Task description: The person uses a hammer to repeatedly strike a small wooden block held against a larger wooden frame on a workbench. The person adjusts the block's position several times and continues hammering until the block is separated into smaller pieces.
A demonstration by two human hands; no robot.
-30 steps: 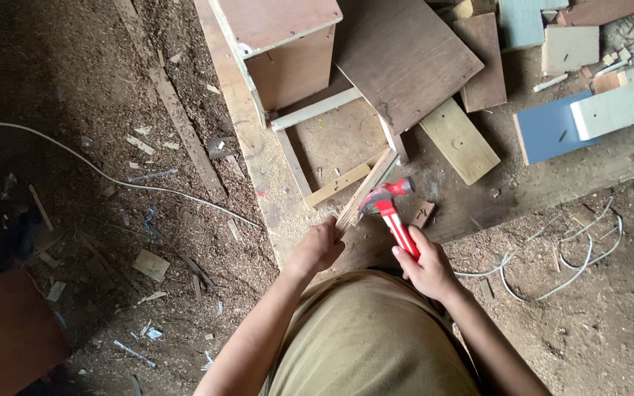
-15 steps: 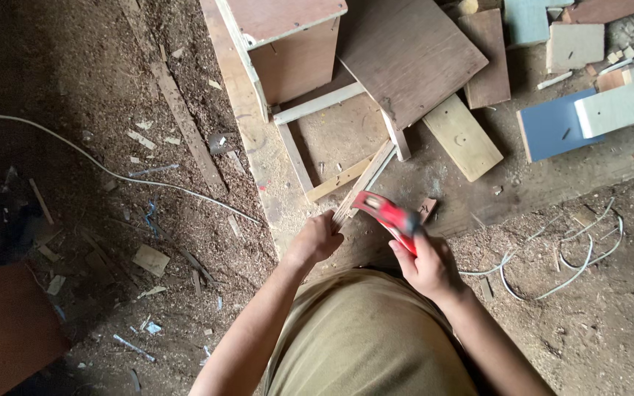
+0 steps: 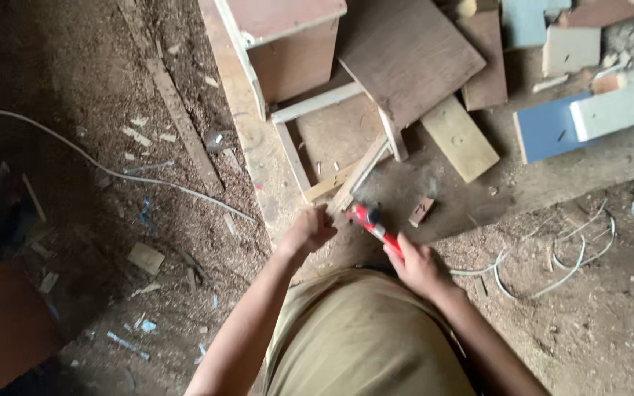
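Two bare hands at work low over a sawdust-strewn floor, seen from the head camera. Right hand wrapped tight round the red handle of a hammer, handle running from about five o'clock up to eleven o'clock, blurred head foremost at the upper-left end. Left hand curled closed just beside the near end of a pale wooden slat, apparently pinching or steadying it, though exact contact too small to confirm. Slat's long axis slanting from seven o'clock to one o'clock, lower end meeting the left hand, upper end tucked against a small white-framed wooden frame lying on a light plank. Hammer head just right of the slat's lower end, at roughly three o'clock from the left hand and very near it; left hand nearer the slat, right hand a little farther back along the handle. Beyond, at twelve o'clock, a brown plywood panel; at two o'clock, a blue board; a white cable trailing off at nine o'clock.
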